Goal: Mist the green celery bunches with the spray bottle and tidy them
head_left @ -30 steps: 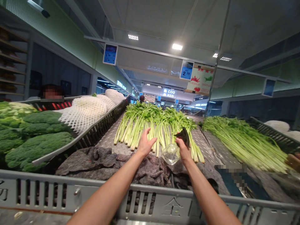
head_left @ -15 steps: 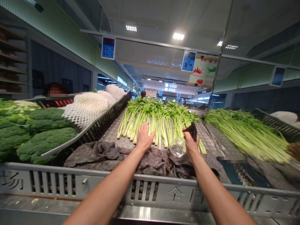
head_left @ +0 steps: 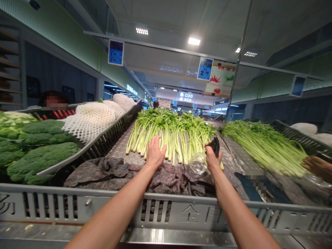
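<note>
Bunches of celery [head_left: 173, 138] lie side by side on a patterned metal shelf, leaves away from me and cut ends toward me. My left hand [head_left: 155, 152] is open over the celery's lower stalks, fingers spread; whether it presses on them I cannot tell. At the right end of the row, my right hand [head_left: 213, 158] is closed around a spray bottle with a black trigger head [head_left: 214, 146] and a clear body [head_left: 199, 163], which is tilted to the left. A crumpled grey-brown cloth [head_left: 166, 180] lies below both hands.
A grey slotted rail [head_left: 109, 204] runs along the front. To the left, broccoli [head_left: 44, 155] and produce in white foam nets [head_left: 90, 117] sit behind a black slotted divider [head_left: 116, 128]. A mirror [head_left: 259, 138] stands at the right. A person's head shows far left.
The view has shifted slightly, so most things sit a little farther left. My left hand remains over the stalks and my right hand still grips the spray bottle.
</note>
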### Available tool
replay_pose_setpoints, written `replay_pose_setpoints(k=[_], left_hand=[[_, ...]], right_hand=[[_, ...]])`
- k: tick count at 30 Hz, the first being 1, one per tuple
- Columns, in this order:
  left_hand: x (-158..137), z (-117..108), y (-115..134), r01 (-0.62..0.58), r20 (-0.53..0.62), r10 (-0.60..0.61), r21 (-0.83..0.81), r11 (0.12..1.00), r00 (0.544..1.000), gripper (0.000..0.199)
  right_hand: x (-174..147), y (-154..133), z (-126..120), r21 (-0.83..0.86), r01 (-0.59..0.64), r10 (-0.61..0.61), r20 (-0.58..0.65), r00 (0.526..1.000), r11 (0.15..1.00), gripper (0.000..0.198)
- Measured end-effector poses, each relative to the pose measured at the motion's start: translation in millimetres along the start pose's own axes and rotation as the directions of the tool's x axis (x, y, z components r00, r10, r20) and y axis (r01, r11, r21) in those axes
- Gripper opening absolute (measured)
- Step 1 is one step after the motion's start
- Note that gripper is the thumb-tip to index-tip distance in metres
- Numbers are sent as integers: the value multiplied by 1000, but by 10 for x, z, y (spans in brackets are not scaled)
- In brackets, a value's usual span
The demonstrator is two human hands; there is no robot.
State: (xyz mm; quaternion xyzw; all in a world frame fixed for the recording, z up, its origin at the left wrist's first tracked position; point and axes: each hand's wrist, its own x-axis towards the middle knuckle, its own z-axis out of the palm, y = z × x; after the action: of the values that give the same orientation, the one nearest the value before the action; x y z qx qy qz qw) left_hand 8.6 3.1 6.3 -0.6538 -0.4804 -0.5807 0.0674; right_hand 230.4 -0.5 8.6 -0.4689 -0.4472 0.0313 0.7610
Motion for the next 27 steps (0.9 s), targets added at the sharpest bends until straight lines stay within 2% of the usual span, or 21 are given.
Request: replay_pose_setpoints(k=[5,9,12,19,27], left_hand=[[-13,2,15,-2,-3,2,6,1000,1000,37],[-22,2,27,3,1,-3,35,999,1000,38],[-29,3,31,13,-6,-13,67,998,1000,38],[-36,17,26,29,-44,-22,151,988,999,40],[-56,24,61,1,19,-5,189,982,1000,44]], right_hand=[[25,23,-20,-45,-16,11,-116,993,999,30],[35,36,-16,-27,27,-31,-142,989,999,29],[32,41,-10,3,60,-59,-132,990,998,25],[18,62,0,-28,1,-4,-124,992,1000,23],[-12,46,18,34,74,-72,-44,996,997,27]])
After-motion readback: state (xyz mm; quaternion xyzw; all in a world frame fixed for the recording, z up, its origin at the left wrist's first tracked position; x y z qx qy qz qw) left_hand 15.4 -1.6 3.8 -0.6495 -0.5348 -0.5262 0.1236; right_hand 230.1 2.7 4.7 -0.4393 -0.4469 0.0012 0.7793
